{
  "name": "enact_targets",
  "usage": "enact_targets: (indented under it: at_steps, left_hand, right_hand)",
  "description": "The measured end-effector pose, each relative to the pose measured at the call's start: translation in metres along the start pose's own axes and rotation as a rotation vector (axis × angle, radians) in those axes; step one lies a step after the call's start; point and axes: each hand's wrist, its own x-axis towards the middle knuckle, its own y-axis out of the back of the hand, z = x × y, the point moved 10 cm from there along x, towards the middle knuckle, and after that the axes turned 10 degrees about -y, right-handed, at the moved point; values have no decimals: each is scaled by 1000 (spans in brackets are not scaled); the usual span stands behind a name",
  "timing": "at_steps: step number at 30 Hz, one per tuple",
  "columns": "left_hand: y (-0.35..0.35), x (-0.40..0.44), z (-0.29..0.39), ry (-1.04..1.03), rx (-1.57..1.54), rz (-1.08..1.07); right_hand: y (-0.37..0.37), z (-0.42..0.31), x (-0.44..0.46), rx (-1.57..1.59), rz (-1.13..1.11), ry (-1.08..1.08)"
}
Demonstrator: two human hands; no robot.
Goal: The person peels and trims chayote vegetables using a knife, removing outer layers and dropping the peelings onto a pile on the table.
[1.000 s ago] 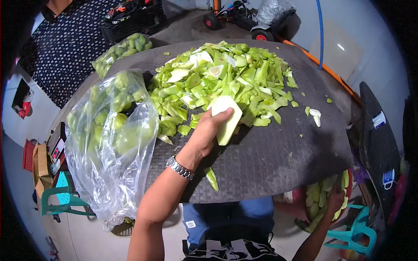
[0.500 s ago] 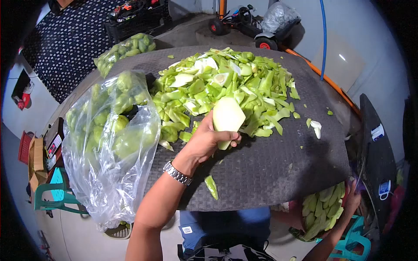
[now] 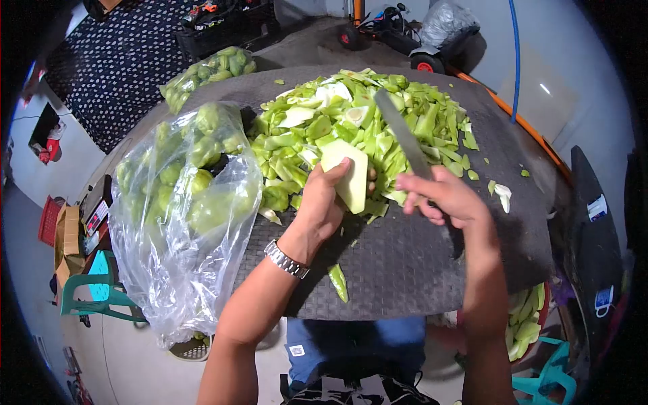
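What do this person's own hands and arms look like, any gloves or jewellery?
The left hand and right hand are bare, without gloves. A shiny silver metal link band circles the left wrist; the right has none. No sleeve shows on the left arm or right arm.

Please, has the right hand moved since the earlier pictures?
Yes. The right hand was beyond the near right corner of the table; now it is over the table, farther left and forward, close to the pile, holding the knife.
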Motion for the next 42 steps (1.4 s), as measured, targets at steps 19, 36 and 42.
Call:
enact_targets:
  at_steps: [19,36,42]
  left_hand:
    - [-28,-17,-16,56,363,-192]
    - [-33,-21,3,-196,698,-261]
    - [-35,-25,8,-186,861,-266]
  right_hand:
    - [17,3,12,346,197,187]
    - [-20,-38,-27,-737,566,586]
    - [-26,-33,-20,-764,554,546]
